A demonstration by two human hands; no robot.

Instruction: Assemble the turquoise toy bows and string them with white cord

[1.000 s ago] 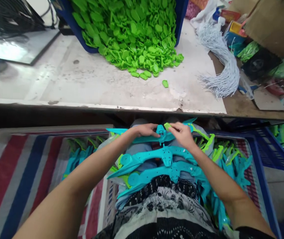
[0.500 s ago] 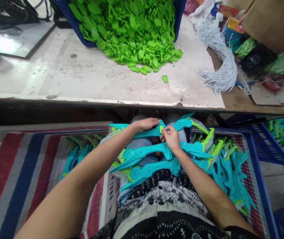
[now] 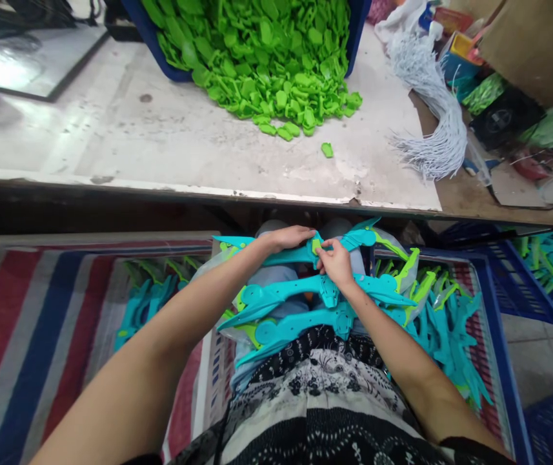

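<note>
1. Nearest us, a black-and-white patterned cloth [image 3: 319,400] covers the lap. Two turquoise moulded-plastic bow-shaped parts [image 3: 305,323] lie across it, one just behind the other.
2. Just beyond, over the knees, we see a third turquoise bow-shaped plastic part [image 3: 286,257] held crosswise. It is long, curved and pointed at both tips, with a boxy hub at its middle and a lime edge on its right limb.
3. The left hand [image 3: 290,237] is closed over this part just left of the hub, grasping it from above.
4. The right hand [image 3: 337,263] pinches a small lime-green plastic tab [image 3: 315,245] between thumb and fingertips, against the hub.
5. To the right a blue plastic crate [image 3: 497,336] holds more turquoise and lime parts. To the left lies a red, blue and white striped woven sack [image 3: 39,323].
6. Farthest, a worn white tabletop [image 3: 160,148] bears a heap of lime-green tabs [image 3: 266,58] spilling from a blue bin [image 3: 156,46], beside a bundle of white strings [image 3: 431,110].
</note>
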